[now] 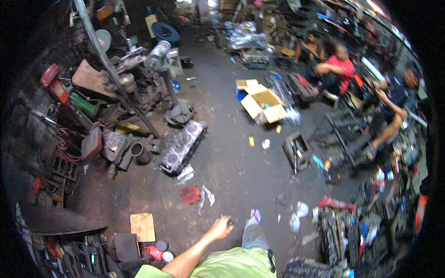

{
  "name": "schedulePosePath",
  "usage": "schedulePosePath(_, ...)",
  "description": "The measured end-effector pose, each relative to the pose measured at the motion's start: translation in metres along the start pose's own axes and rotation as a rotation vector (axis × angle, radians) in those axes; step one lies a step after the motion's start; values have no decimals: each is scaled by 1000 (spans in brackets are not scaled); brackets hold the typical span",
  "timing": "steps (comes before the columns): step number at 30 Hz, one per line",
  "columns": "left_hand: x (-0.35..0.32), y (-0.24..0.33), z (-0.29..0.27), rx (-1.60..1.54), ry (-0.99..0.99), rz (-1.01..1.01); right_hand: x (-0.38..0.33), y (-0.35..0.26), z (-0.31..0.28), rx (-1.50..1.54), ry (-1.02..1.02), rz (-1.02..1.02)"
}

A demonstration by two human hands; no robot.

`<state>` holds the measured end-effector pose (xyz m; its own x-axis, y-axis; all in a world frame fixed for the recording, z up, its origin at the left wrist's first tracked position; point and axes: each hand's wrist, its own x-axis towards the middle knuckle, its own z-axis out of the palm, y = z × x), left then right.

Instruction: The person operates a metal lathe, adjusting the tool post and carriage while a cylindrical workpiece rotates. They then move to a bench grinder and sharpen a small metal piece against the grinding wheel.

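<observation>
My left hand (219,228) reaches forward at the lower middle, above the dark floor. Its fingers are curled closed, and something small and dark shows at their tips, too blurred to name. My right hand is out of view. Close by the left hand, a red cloth (190,195) and crumpled white scraps (207,196) lie on the floor. Farther off to the left rests a long metal engine cylinder head (184,147) with round openings. Beside my body, one foot in a blue and orange sandal (254,215) steps forward.
A pedestal grinder-like machine (160,55) and heaped metal parts line the left. An opened cardboard box (262,103) stands ahead. People sit at the right, one in a red shirt (342,68). Stacked dark parts (336,231) crowd the lower right; a wooden board (143,227) lies lower left.
</observation>
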<state>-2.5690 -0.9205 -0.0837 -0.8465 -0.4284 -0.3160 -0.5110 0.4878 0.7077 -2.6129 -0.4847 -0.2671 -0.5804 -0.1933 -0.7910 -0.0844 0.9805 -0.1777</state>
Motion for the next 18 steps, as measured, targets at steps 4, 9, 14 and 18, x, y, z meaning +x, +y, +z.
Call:
schedulePosePath(4, 70, -3, -47, -161, 87, -263, 120, -38, -140, -136, 13, -81)
schedulePosePath(9, 156, -11, -118, -519, 338, -444, 275, -158, -354, -68, 249, -136)
schedulePosePath(14, 276, -55, -183, -916, 645, -462, 372, -346, -507, 274, 360, -214)
schedulePosePath(18, 393, -89, -259, -941, 661, -548, 408, -466, -515, 123, 602, -490)
